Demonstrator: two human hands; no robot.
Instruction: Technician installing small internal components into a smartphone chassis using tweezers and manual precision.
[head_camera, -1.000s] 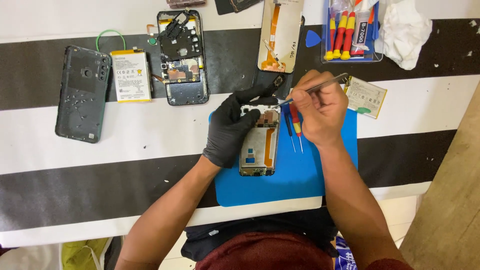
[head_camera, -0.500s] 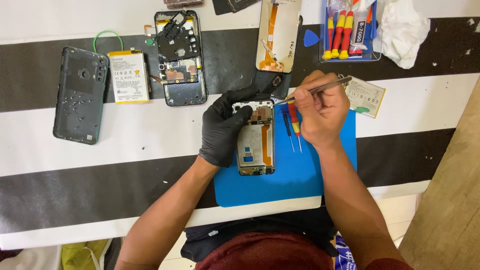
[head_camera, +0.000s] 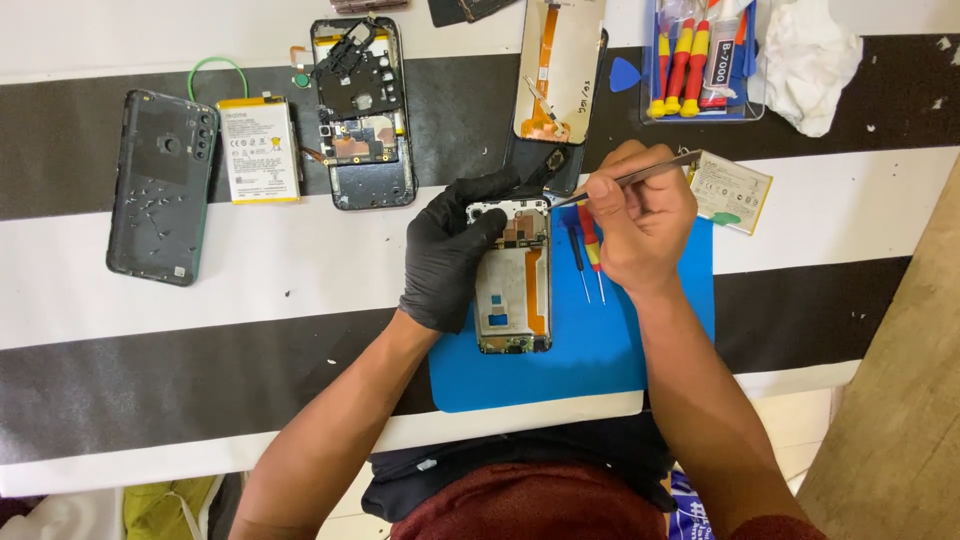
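An opened phone frame (head_camera: 513, 290) with an orange flex cable lies on a blue mat (head_camera: 620, 350). My left hand (head_camera: 452, 255), in a black glove, rests on the frame's left side and top, pinning it down. My bare right hand (head_camera: 645, 220) grips metal tweezers (head_camera: 640, 175), whose tips point left at the frame's upper right corner. Two small screwdrivers (head_camera: 588, 250), one red and yellow, lie on the mat between the frame and my right hand.
On the striped cloth lie a dark back cover (head_camera: 160, 185), a battery (head_camera: 258, 150), a second opened phone (head_camera: 362, 115), a display panel (head_camera: 558, 70), a tray of screwdrivers (head_camera: 700, 60), a white rag (head_camera: 810, 60), a blue pick (head_camera: 625, 75) and another battery (head_camera: 732, 190).
My gloved hand has settled lower on the frame's top left. The tweezers' tips stay at the frame's upper right corner with little movement.
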